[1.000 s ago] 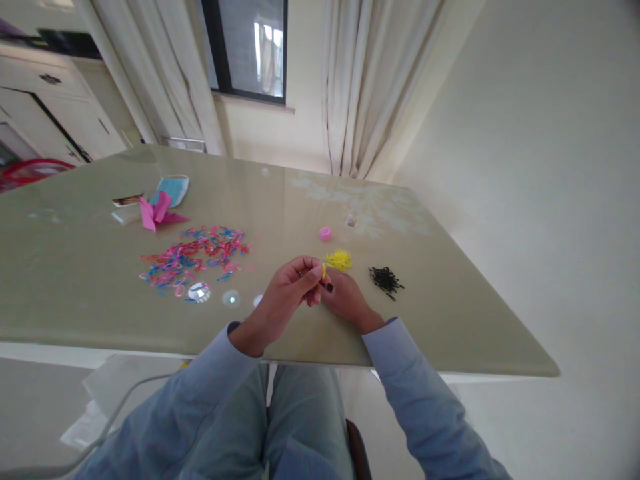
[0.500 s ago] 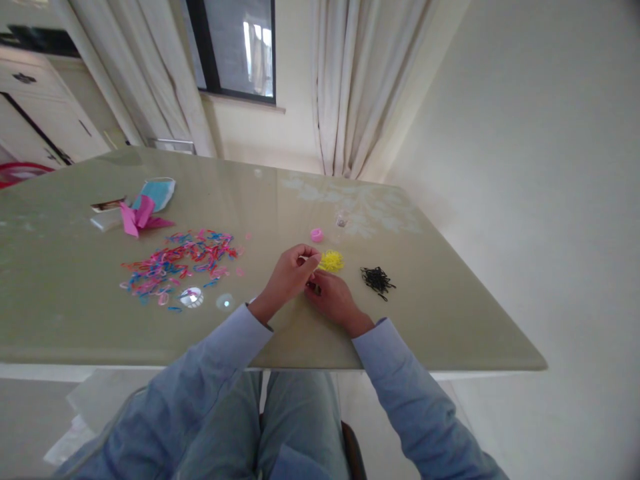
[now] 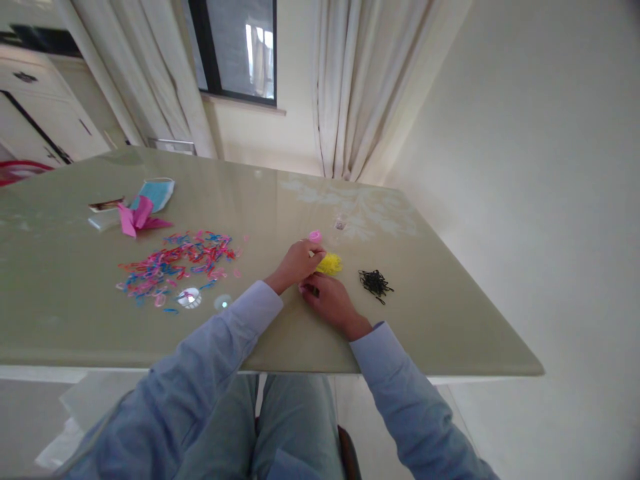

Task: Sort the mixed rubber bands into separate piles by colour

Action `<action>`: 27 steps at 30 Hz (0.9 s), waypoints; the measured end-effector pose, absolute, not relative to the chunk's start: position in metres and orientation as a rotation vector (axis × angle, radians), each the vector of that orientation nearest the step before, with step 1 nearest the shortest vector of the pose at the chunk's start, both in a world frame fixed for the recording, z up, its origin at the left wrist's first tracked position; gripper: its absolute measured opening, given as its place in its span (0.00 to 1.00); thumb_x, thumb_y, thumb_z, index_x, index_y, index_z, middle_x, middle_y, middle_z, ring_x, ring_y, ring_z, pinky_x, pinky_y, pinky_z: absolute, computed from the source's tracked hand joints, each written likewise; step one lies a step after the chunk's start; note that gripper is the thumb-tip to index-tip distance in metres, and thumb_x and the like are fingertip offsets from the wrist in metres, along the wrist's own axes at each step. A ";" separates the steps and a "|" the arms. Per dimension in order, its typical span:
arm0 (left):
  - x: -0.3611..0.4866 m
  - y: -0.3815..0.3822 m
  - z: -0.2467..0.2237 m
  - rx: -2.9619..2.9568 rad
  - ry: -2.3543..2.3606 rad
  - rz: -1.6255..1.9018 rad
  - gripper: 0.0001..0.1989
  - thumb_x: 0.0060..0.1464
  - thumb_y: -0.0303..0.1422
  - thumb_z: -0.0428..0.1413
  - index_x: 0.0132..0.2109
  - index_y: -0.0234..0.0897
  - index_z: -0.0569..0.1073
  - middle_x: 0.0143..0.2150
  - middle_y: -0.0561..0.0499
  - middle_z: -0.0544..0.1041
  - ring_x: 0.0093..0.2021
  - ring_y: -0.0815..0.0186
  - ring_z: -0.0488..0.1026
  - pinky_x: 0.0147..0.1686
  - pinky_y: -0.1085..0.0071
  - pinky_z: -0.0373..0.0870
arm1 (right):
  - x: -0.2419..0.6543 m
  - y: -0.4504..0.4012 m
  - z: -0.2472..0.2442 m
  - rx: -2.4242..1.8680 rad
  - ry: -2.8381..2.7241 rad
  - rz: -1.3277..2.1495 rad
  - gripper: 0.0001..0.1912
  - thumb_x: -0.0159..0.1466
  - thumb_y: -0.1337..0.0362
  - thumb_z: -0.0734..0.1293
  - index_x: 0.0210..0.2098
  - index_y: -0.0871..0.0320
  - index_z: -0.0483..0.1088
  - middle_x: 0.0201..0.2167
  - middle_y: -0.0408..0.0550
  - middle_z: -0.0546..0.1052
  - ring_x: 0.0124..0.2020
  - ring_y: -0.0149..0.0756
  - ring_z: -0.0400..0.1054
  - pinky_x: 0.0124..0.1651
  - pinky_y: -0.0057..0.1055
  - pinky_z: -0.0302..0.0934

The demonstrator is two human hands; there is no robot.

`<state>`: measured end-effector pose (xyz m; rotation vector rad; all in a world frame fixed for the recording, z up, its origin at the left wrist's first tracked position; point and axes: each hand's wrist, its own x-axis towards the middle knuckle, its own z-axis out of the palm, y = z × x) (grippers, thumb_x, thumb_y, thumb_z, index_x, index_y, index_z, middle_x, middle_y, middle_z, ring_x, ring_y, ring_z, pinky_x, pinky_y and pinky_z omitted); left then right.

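Note:
Against the left edge of a pile of small yellow rubber bands (image 3: 331,264), my left hand (image 3: 296,264) has thumb and fingertips pinched together. Whatever lies in that pinch is too small to make out. Just below it my right hand (image 3: 332,301) rests on the table, its fingers curled and thumb pressed to them; what they hold is hidden. A pink ring-shaped roll (image 3: 315,237) stands just beyond my left hand. To the right of my right hand lies a heap of black rubber bands (image 3: 375,284).
Mixed pink, red and blue rubber bands (image 3: 185,259) spread over the left of the glossy table (image 3: 430,333). Farther back lie a pink folded paper (image 3: 137,217), a blue face mask (image 3: 156,193) and a clear packet (image 3: 104,220). A small clear item (image 3: 341,224) sits behind the yellow pile.
My left hand has moved forward and slightly right, from just above my right fingers to the yellow pile. My right hand has hardly moved. The view has shifted slightly.

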<state>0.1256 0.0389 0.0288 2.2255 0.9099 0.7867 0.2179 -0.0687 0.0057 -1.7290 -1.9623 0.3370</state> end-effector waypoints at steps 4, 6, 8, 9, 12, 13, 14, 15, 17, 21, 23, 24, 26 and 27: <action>0.097 0.032 0.033 2.097 0.915 0.745 0.13 0.55 0.34 0.54 0.41 0.33 0.81 0.41 0.46 0.82 0.39 0.62 0.77 0.41 0.69 0.71 | 0.221 -0.070 0.005 -1.690 -1.941 0.345 0.05 0.63 0.69 0.67 0.37 0.58 0.76 0.34 0.46 0.78 0.33 0.34 0.69 0.38 0.29 0.58; 0.078 0.025 0.032 2.050 0.893 0.713 0.13 0.55 0.35 0.54 0.41 0.32 0.80 0.39 0.47 0.82 0.36 0.64 0.77 0.37 0.70 0.71 | 0.222 -0.070 0.004 -1.657 -1.940 0.351 0.05 0.63 0.70 0.67 0.37 0.58 0.75 0.31 0.45 0.77 0.31 0.33 0.67 0.37 0.28 0.58; 0.056 0.016 0.028 2.046 0.884 0.697 0.13 0.56 0.36 0.54 0.40 0.33 0.80 0.37 0.47 0.82 0.35 0.64 0.76 0.36 0.70 0.70 | 0.224 -0.070 0.003 -1.626 -1.945 0.354 0.05 0.63 0.70 0.66 0.36 0.58 0.75 0.30 0.44 0.76 0.31 0.32 0.67 0.37 0.28 0.58; 0.044 0.011 0.026 2.070 0.897 0.702 0.13 0.56 0.36 0.53 0.40 0.33 0.79 0.37 0.47 0.82 0.35 0.64 0.75 0.36 0.70 0.70 | 0.224 -0.070 0.003 -1.614 -1.945 0.352 0.05 0.63 0.69 0.66 0.36 0.58 0.74 0.30 0.44 0.76 0.32 0.33 0.67 0.37 0.28 0.58; 0.011 -0.004 0.016 2.191 0.981 0.760 0.10 0.57 0.32 0.53 0.39 0.34 0.79 0.37 0.46 0.80 0.37 0.64 0.74 0.40 0.68 0.69 | 0.226 -0.070 0.002 -1.595 -1.942 0.351 0.06 0.64 0.66 0.65 0.35 0.57 0.74 0.31 0.45 0.76 0.32 0.34 0.67 0.37 0.30 0.59; 0.001 -0.008 0.012 2.224 1.000 0.777 0.10 0.57 0.31 0.53 0.39 0.35 0.79 0.38 0.46 0.80 0.38 0.63 0.74 0.41 0.68 0.69 | 0.227 -0.070 0.001 -1.593 -1.942 0.358 0.06 0.64 0.65 0.64 0.35 0.57 0.74 0.31 0.46 0.76 0.32 0.34 0.68 0.37 0.31 0.60; -0.008 -0.012 0.009 2.244 0.999 0.789 0.10 0.58 0.30 0.52 0.39 0.35 0.78 0.38 0.46 0.79 0.39 0.63 0.74 0.42 0.67 0.69 | 0.227 -0.070 0.001 -1.594 -1.933 0.363 0.07 0.64 0.63 0.64 0.34 0.57 0.74 0.31 0.46 0.76 0.32 0.35 0.68 0.37 0.31 0.60; -0.016 -0.015 0.006 2.249 0.983 0.800 0.10 0.58 0.29 0.52 0.39 0.35 0.78 0.38 0.46 0.79 0.40 0.64 0.74 0.43 0.68 0.68 | 0.228 -0.069 0.001 -1.599 -1.918 0.373 0.08 0.64 0.62 0.64 0.34 0.57 0.74 0.31 0.46 0.77 0.32 0.36 0.68 0.37 0.32 0.61; -0.029 -0.020 0.001 2.233 0.930 0.830 0.10 0.59 0.28 0.51 0.40 0.35 0.78 0.38 0.46 0.78 0.41 0.64 0.73 0.44 0.69 0.68 | 0.228 -0.068 0.002 -1.627 -1.862 0.397 0.08 0.63 0.60 0.64 0.34 0.56 0.75 0.30 0.46 0.77 0.30 0.37 0.69 0.36 0.33 0.62; -0.037 -0.021 -0.001 2.163 0.878 0.866 0.09 0.58 0.28 0.53 0.39 0.35 0.78 0.38 0.47 0.78 0.40 0.65 0.73 0.43 0.70 0.68 | 0.220 -0.060 0.007 -1.699 -1.719 0.423 0.09 0.61 0.58 0.65 0.33 0.55 0.75 0.29 0.47 0.78 0.27 0.37 0.69 0.34 0.34 0.63; -0.036 -0.019 -0.001 2.123 0.886 0.872 0.09 0.58 0.29 0.53 0.39 0.36 0.79 0.38 0.48 0.79 0.40 0.65 0.74 0.43 0.70 0.68 | 0.206 -0.052 0.010 -1.691 -1.687 0.440 0.10 0.61 0.58 0.65 0.32 0.56 0.75 0.29 0.47 0.79 0.28 0.37 0.69 0.34 0.34 0.63; -0.035 -0.018 -0.001 2.107 0.895 0.878 0.09 0.58 0.29 0.53 0.40 0.36 0.79 0.38 0.48 0.79 0.40 0.64 0.74 0.43 0.69 0.68 | 0.196 -0.047 0.011 -1.669 -1.685 0.458 0.10 0.61 0.58 0.65 0.33 0.57 0.75 0.29 0.48 0.79 0.28 0.37 0.69 0.34 0.33 0.63; -0.033 -0.017 -0.001 2.097 0.913 0.881 0.10 0.58 0.29 0.53 0.40 0.37 0.79 0.38 0.48 0.80 0.41 0.64 0.74 0.44 0.68 0.69 | 0.171 -0.034 0.015 -1.593 -1.702 0.506 0.11 0.61 0.58 0.65 0.33 0.57 0.76 0.30 0.48 0.79 0.30 0.36 0.70 0.35 0.32 0.63; -0.032 -0.017 -0.001 2.102 0.918 0.875 0.10 0.58 0.28 0.52 0.40 0.37 0.79 0.39 0.47 0.80 0.41 0.63 0.74 0.45 0.68 0.69 | 0.157 -0.026 0.016 -1.543 -1.720 0.528 0.10 0.62 0.59 0.65 0.34 0.58 0.76 0.31 0.47 0.79 0.30 0.36 0.70 0.35 0.31 0.63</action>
